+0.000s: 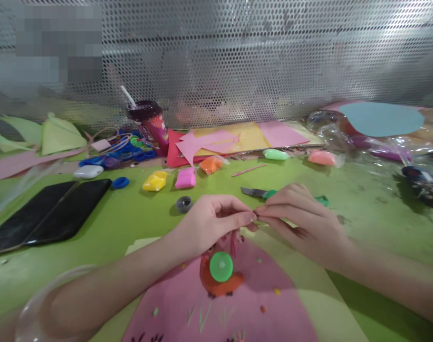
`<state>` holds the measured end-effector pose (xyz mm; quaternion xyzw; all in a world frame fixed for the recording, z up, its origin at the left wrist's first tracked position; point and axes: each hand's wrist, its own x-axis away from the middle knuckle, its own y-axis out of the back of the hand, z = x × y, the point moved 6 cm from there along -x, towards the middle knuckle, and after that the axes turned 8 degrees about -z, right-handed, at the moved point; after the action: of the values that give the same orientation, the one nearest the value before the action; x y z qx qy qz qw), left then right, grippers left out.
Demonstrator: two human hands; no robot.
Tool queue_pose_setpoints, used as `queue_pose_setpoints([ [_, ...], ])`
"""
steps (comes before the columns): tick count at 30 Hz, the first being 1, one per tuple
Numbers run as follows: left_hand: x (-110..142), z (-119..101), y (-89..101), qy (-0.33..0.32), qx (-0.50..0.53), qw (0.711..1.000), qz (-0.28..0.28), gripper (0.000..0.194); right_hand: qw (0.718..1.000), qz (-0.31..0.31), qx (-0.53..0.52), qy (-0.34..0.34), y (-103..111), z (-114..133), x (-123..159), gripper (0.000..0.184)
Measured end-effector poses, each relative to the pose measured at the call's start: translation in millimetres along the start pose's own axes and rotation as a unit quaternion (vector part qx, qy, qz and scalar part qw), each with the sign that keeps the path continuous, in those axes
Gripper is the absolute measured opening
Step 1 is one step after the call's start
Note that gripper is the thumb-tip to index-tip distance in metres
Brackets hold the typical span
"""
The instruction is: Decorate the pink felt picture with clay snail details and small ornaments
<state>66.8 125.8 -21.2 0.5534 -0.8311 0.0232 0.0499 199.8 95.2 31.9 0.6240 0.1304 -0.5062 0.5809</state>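
My left hand (pixel 225 216) is closed in a pinch, its thumb and fingertip meeting the fingertips of my right hand (pixel 302 218), also pinched. Whatever lies between them is tiny, dark and too small to name. Below them lies a pink paper shape (pixel 252 304) on a pale yellow sheet (pixel 330 304). An orange clay figure (pixel 219 287) sits on the pink paper, with a green bottle cap (pixel 221 267) over its middle. A thin pink strip (pixel 233 246) shows just under my left fingers. Partly beneath my right hand is a green utility knife (pixel 254 192), blade bare.
Behind my hands lie clay packets in yellow (pixel 155 181), pink (pixel 185 178), orange (pixel 211 165) and other colours. A grey cap (pixel 184 204) and blue ring (pixel 120 183) are nearby. A black tablet-like object (pixel 70 209), drink cup (pixel 150 126) and perforated metal panel (pixel 216 61) stand beyond.
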Motion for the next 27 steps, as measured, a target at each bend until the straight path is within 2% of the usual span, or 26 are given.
queue_pose_setpoints([
  [7,0.6,-3.5,0.6,-0.023,-0.02,0.999,-0.011,0.01,0.999,0.002,-0.048,-0.019,-2.9,-6.3,1.1,0.014],
  [17,0.4,-6.5,1.3,-0.055,-0.019,0.998,-0.024,0.008,0.998,-0.006,-0.056,-0.015,-2.4,-2.6,1.7,0.015],
  [27,-1.2,-0.8,8.7,-0.014,-0.03,0.997,-0.074,0.015,0.996,0.009,-0.058,-0.069,-5.3,-10.5,1.1,0.016],
])
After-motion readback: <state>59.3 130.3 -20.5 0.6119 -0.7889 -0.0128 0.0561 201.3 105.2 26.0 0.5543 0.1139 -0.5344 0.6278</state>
